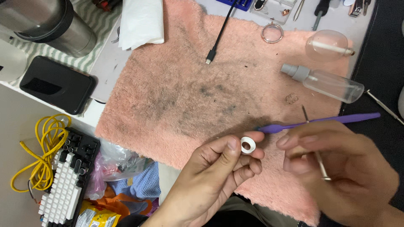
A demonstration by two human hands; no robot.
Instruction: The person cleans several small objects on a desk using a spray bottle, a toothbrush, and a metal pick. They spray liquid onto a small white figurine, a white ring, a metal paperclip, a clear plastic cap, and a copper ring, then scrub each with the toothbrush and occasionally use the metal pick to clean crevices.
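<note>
My left hand pinches a small white ring between thumb and fingertips, held over the near edge of a stained pink fluffy cloth. My right hand grips a purple brush-like tool whose tip points left toward the ring. The same hand also holds thin metal tweezers, which stick out between the fingers. The two hands are close together, almost touching.
On the cloth lie a black cable end, a clear spray bottle, a round clear bottle and a metal ring. A black case, steel tumbler, yellow cable and keyboard sit left.
</note>
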